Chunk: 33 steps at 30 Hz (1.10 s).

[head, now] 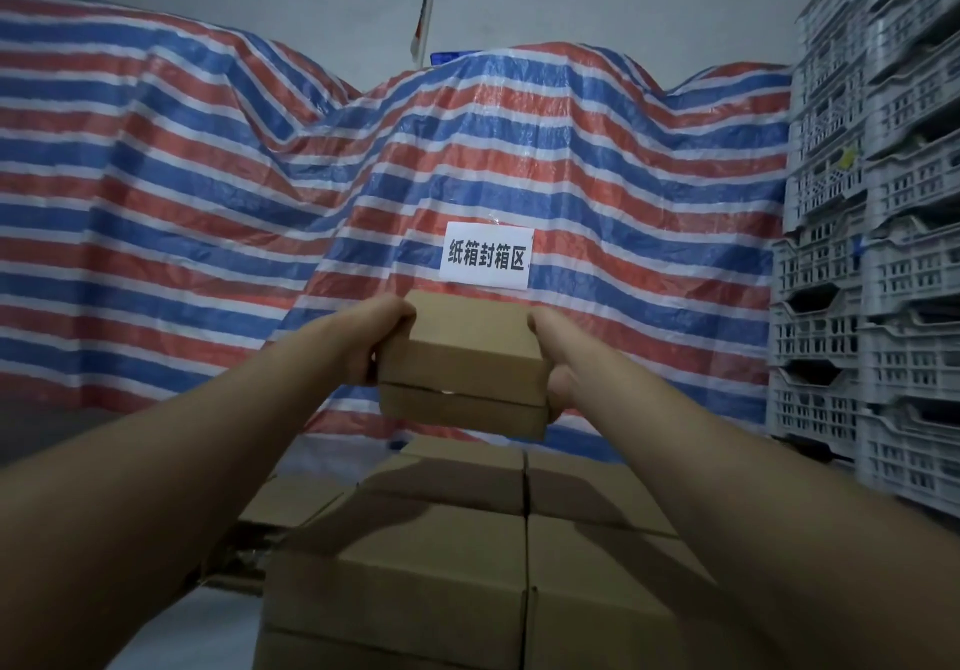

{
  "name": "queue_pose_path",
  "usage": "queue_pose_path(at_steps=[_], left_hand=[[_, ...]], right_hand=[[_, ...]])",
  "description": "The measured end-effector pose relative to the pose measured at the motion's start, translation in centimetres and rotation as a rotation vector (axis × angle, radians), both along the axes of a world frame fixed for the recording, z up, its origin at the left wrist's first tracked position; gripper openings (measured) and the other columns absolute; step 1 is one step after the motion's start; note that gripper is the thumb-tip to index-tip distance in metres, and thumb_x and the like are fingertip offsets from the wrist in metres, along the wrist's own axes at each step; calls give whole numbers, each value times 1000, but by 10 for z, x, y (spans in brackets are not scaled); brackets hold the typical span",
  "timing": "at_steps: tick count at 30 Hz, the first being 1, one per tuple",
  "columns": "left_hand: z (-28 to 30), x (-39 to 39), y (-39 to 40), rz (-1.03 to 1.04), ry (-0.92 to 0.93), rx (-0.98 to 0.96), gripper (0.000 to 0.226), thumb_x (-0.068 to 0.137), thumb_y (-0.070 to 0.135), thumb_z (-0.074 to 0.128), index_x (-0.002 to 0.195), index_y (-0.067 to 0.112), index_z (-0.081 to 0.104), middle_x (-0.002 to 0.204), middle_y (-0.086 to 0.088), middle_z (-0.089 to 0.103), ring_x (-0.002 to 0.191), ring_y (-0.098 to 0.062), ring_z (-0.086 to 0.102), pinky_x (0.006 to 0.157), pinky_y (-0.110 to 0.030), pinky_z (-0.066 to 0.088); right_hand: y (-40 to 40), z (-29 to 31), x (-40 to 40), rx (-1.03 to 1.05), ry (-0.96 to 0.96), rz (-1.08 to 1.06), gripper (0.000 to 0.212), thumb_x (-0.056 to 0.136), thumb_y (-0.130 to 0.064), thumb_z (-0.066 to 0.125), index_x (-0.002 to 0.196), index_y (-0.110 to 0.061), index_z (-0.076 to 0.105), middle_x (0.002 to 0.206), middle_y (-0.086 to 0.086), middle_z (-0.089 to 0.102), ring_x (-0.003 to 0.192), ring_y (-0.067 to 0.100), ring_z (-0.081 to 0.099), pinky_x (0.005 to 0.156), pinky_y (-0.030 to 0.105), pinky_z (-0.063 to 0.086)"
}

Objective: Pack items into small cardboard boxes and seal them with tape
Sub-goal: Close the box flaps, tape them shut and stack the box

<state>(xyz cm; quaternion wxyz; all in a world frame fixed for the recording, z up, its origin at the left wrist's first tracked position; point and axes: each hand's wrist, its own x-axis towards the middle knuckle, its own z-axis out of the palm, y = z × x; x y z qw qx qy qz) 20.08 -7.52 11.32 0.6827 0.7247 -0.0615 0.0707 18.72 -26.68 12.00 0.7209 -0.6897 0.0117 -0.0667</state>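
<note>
A small closed cardboard box (462, 365) is held up in the air between both hands, above a stack of similar boxes. My left hand (376, 342) grips its left end, fingers curled over the top edge. My right hand (553, 362) grips its right end, thumb on the near side. The box's lid seam runs across the near face. Below it stands a pile of closed cardboard boxes (447, 565), several of them in rows.
A red, white and blue striped tarp (208, 201) covers a bulky heap behind, with a white paper sign (485, 256) taped on it. Grey plastic crates (872, 253) are stacked high at the right. A pale floor shows at the lower left.
</note>
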Motion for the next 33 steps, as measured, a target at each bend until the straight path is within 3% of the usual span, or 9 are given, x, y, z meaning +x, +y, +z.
queue_pose_path(at_steps=[8, 11, 13, 15, 18, 20, 24, 29, 33], left_hand=[[-19, 21, 1, 100, 171, 83, 26, 94, 34, 56, 96, 10, 49, 95, -17, 59, 82, -32, 58, 60, -41, 46], [-31, 27, -3, 119, 180, 109, 31, 94, 36, 57, 103, 7, 52, 96, -19, 59, 82, -34, 58, 61, -43, 48], [-43, 29, -7, 124, 196, 108, 35, 93, 36, 59, 99, 3, 51, 93, -21, 57, 84, -35, 58, 75, -47, 53], [-53, 27, -11, 134, 221, 61, 40, 94, 36, 60, 87, -1, 47, 88, -20, 53, 80, -34, 54, 87, -47, 52], [-62, 29, -12, 139, 224, 58, 42, 92, 38, 63, 86, -1, 47, 86, -18, 52, 76, -31, 51, 73, -41, 49], [-64, 30, -10, 118, 203, 6, 43, 88, 38, 68, 88, 1, 47, 91, -19, 53, 81, -32, 53, 78, -42, 49], [-64, 38, -9, 134, 223, 45, 45, 88, 45, 64, 92, 3, 48, 90, -19, 55, 78, -32, 55, 56, -36, 46], [-54, 45, -16, 215, 204, 114, 43, 97, 43, 53, 109, 2, 51, 108, -22, 56, 102, -36, 57, 95, -47, 49], [-48, 41, -11, 226, 159, 14, 62, 100, 58, 38, 130, 5, 47, 115, -19, 56, 101, -32, 57, 80, -39, 49]], right_hand=[[0, -17, 23, -60, 188, -45, 16, 98, -23, 42, 87, -14, 49, 80, 12, 59, 93, 32, 57, 114, 55, 29], [-3, -25, 29, -86, 237, -61, 22, 101, -24, 45, 85, -11, 52, 73, 12, 62, 79, 31, 61, 81, 53, 50], [-5, -34, 35, -119, 277, -66, 25, 102, -26, 45, 92, -8, 58, 80, 14, 66, 74, 30, 62, 62, 48, 46], [-6, -43, 42, -150, 289, -72, 27, 102, -28, 47, 106, -9, 66, 101, 14, 73, 87, 31, 67, 70, 48, 51], [-8, -49, 48, -196, 286, -93, 32, 99, -28, 47, 118, -11, 66, 113, 15, 72, 100, 33, 68, 83, 49, 54], [-8, -49, 46, -215, 280, -108, 33, 98, -28, 46, 119, -11, 65, 115, 15, 70, 100, 33, 67, 81, 49, 54], [-5, -50, 45, -196, 237, -135, 29, 100, -27, 47, 113, -10, 67, 108, 14, 72, 88, 30, 68, 63, 40, 53], [3, -49, 40, -90, 171, -149, 26, 104, -25, 49, 106, -4, 64, 104, 14, 69, 93, 29, 67, 59, 38, 49], [4, -47, 44, -100, 107, -216, 26, 103, -26, 50, 113, -4, 62, 118, 18, 64, 108, 34, 62, 66, 43, 51]])
